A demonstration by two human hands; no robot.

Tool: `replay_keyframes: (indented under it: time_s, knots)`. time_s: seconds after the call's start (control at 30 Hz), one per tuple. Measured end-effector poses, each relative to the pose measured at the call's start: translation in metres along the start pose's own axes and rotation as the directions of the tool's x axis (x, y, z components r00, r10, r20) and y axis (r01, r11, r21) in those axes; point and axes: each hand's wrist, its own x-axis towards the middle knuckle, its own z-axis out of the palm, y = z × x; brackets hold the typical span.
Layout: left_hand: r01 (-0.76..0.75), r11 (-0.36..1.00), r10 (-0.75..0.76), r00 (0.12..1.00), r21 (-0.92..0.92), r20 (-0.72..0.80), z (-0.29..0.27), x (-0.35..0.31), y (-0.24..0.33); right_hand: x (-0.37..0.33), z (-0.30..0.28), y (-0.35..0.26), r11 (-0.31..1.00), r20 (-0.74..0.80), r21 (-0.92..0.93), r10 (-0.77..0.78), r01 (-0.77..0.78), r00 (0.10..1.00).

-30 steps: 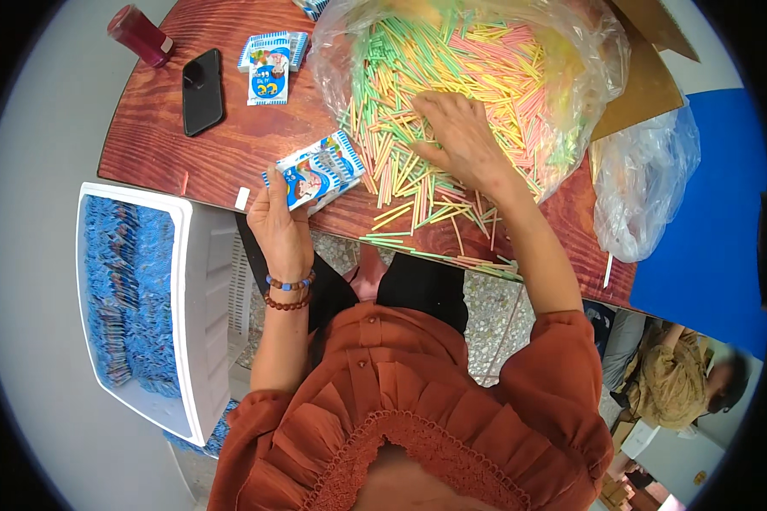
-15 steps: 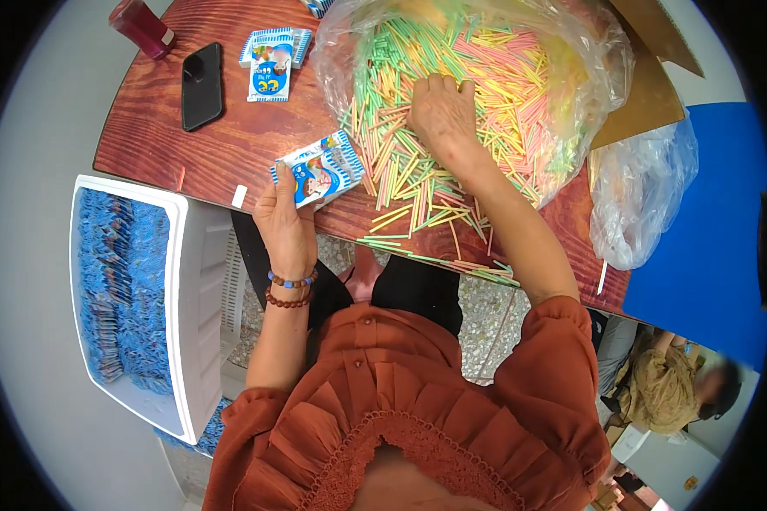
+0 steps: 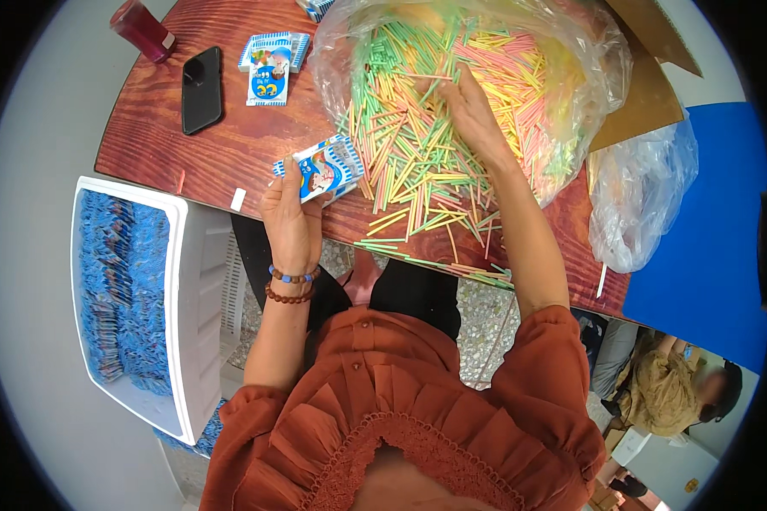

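Note:
My left hand [image 3: 291,209] is closed on a small blue-and-white packet [image 3: 331,170], the thumb on top, just above the table's near edge. Several thin pastel sticks [image 3: 405,153] in green, yellow, pink and orange lie heaped on and around an open clear plastic bag [image 3: 601,81]. Over the heap, my right hand [image 3: 473,115] has its thumb and fingers closed, and a few sticks stick out to the left of the fingertips. How many it holds is hidden.
More packets [image 3: 268,77] lie near a black phone [image 3: 201,89] and a red bottle [image 3: 141,30]. A white bin [image 3: 179,298] full of blue packets stands at left. On the right are a cardboard box [image 3: 648,102], a crumpled clear bag [image 3: 643,196] and a seated person [image 3: 665,387].
My right hand has turned and shifted slightly right, lifting a little with a few sticks at its fingertips. My left hand stays nearly in place with the packet.

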Motion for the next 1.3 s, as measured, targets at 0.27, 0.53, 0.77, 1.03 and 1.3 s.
replay_keyframes:
  time_s: [0.27,0.53,0.77,1.03,1.3]
  knots:
    - [0.031,0.999,-0.031,0.999,0.019,-0.012,0.013,-0.004,-0.001,0.014,-0.014,0.017,0.984,0.036,0.142,0.100,-0.105,0.994]
    - [0.100,0.991,-0.094,0.994,-0.086,0.063,0.012,0.007,-0.009,0.025,-0.031,0.013,0.607,-0.063,0.791,0.210,-0.080,0.976]
    - [0.207,0.969,-0.191,0.974,-0.134,0.125,0.032,0.021,-0.028,0.027,-0.028,0.042,0.056,0.048,0.997,0.138,-0.057,0.989]
    - [0.180,0.980,-0.173,0.981,-0.087,0.090,0.059,0.031,-0.038,-0.005,-0.004,-0.029,0.236,-0.189,0.959,0.123,0.156,0.974]
    - [0.161,0.983,-0.150,0.981,-0.085,0.127,0.071,0.028,-0.042,-0.034,0.021,-0.066,0.444,-0.441,0.761,-0.181,0.473,0.879]
